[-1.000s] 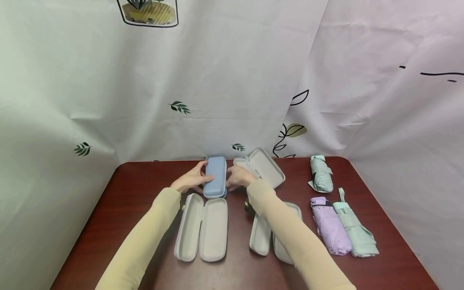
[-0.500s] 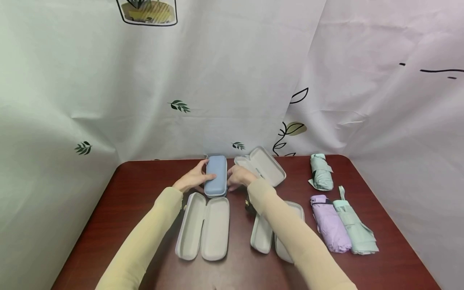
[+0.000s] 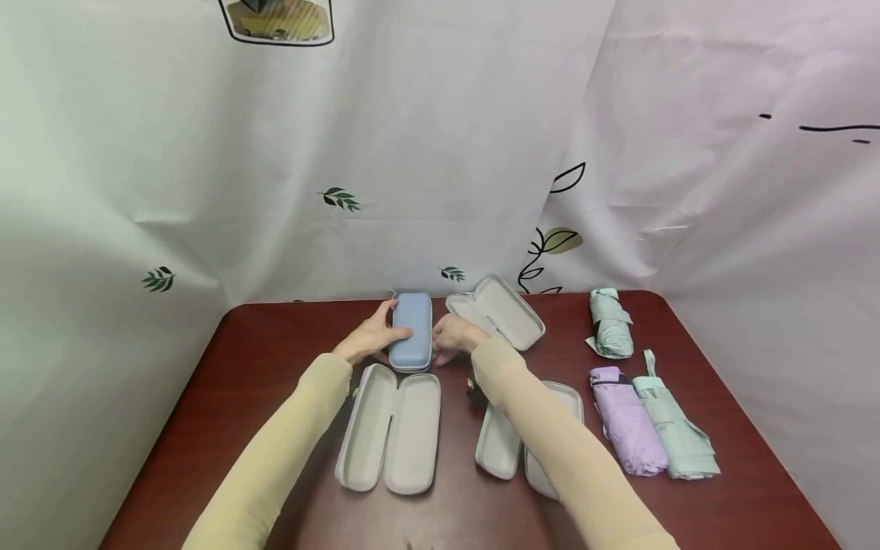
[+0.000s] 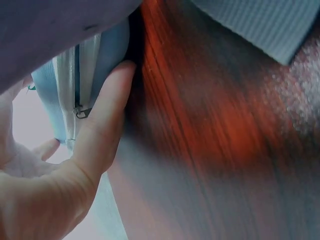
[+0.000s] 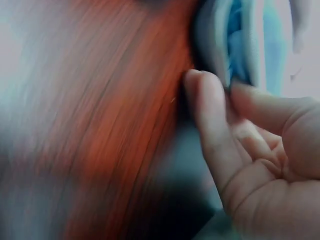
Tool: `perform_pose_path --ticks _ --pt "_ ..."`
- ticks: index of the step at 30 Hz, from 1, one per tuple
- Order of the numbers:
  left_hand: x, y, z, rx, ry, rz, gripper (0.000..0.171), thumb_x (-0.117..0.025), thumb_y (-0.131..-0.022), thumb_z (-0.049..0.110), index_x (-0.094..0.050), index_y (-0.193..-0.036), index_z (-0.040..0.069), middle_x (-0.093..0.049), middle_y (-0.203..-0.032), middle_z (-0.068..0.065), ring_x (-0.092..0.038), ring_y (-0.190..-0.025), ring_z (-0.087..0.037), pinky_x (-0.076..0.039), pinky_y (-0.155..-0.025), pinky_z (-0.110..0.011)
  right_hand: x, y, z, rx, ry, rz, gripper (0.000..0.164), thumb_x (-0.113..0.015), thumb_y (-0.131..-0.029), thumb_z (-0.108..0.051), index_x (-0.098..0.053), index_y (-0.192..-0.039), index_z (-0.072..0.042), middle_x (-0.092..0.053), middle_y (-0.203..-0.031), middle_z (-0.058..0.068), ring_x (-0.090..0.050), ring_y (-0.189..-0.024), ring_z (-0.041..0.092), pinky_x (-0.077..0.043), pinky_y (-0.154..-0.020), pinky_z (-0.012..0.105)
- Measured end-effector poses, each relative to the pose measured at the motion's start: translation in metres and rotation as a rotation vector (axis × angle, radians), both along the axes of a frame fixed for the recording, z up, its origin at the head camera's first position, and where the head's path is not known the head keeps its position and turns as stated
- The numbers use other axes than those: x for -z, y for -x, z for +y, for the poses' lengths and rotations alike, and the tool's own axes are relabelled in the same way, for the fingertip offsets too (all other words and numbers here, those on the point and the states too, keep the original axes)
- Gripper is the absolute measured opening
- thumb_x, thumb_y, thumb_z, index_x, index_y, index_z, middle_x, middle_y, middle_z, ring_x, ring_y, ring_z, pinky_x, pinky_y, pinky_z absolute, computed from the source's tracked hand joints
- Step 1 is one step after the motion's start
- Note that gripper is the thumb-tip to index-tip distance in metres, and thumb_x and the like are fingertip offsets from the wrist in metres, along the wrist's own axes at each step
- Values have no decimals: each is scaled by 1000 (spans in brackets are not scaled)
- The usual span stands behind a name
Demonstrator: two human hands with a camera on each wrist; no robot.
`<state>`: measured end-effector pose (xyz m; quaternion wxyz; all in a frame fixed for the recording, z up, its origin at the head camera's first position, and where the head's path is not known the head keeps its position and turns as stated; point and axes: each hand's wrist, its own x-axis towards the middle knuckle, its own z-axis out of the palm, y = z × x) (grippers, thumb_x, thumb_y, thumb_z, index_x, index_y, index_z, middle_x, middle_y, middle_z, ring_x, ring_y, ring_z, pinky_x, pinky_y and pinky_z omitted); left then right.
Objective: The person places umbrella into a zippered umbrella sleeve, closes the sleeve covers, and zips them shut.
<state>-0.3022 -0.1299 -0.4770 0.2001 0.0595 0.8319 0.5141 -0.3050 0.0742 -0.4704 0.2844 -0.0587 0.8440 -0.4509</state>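
A light blue zip case [image 3: 412, 333] lies near the table's back edge, long side pointing away from me. My left hand [image 3: 372, 333] holds it from the left, thumb on the lid and a finger along its side. The left wrist view shows a small zipper pull [image 4: 81, 112] on that side. At the right side, my right hand [image 3: 456, 336] pinches at the zipper edge with thumb and forefinger; whatever lies between the fingertips is hidden. In the right wrist view the zipper seam [image 5: 240, 45] gapes, with blue fabric inside.
Open grey-lined cases lie around: one in front [image 3: 390, 431], one behind the right hand [image 3: 509, 312], one partly under the right sleeve [image 3: 499, 443]. At right lie a purple folded umbrella [image 3: 629, 424] and two mint ones [image 3: 677, 428], [image 3: 610, 325].
The blue case's lid sits more evenly over its base. Both hands stay at its sides with only slight shifts, and the head view has tilted a little.
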Motion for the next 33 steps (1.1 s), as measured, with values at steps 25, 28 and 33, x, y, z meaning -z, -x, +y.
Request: perform_pose_path --ticks 25,28,33 --pt "9 -11 0 -88 69 -17 87 -68 -91 36 -12 -152 9 -49 -127 -26 -63 -90 -30 -56 -58 -37 -18 3 -24 86 -312 232 43 -72 -91 -27 -57 -115 6 -64 -100 19 -69 -84 30 -56 -72 35" --pt "7 -10 0 -96 96 -2 89 -69 -89 40 -13 -151 9 -50 -124 -25 -63 -85 -28 -55 -55 -36 -22 5 -26 -77 -473 497 55 -74 -88 -26 -53 -130 2 -60 -118 18 -62 -105 29 -50 -89 38" --pt "5 -7 1 -95 103 1 93 -70 -86 45 -14 -151 9 -51 -124 -23 -63 -84 -27 -55 -54 -35 -42 11 -27 -409 -577 687 59 -72 -90 -20 -49 -142 -7 -48 -135 18 -52 -121 31 -41 -102 42"
